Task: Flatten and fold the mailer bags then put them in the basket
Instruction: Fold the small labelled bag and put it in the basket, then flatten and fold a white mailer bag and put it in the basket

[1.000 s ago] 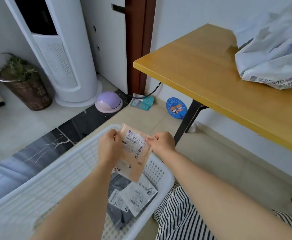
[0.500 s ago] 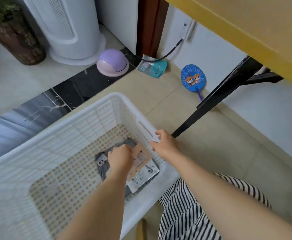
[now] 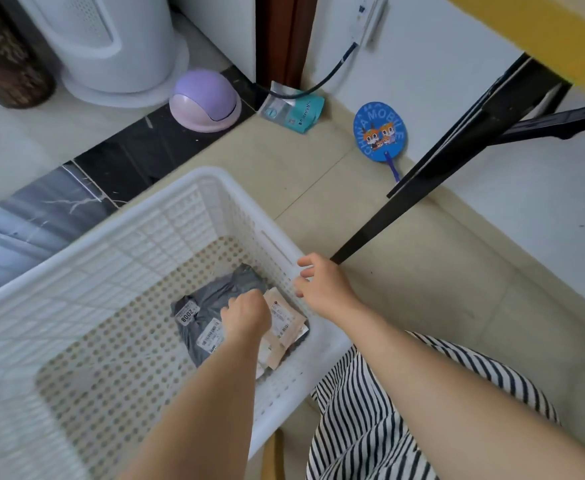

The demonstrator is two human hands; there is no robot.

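A white perforated basket [image 3: 194, 188] stands on the floor in front of me. In its near right corner lies a folded grey mailer bag [image 3: 211, 303] with white labels. A folded tan mailer bag [image 3: 284, 323] with a shipping label lies on top of it, against the basket wall. My left hand [image 3: 246, 315] is down inside the basket with curled fingers on the tan bag; whether it still grips the bag is hidden. My right hand [image 3: 322, 284] hovers over the basket's right rim, fingers loosely spread and holding nothing.
A black table leg [image 3: 422, 181] slants down right of the basket under the yellow tabletop [image 3: 561, 39]. A blue hand fan [image 3: 381, 133], a teal packet [image 3: 294, 110], a purple dome bin [image 3: 204, 100] and a white tower appliance [image 3: 117, 46] are on the floor beyond.
Both hands held the tan bag above the basket; my left hand then lowered it onto the grey bag. My right hand let go and moved to the basket rim.
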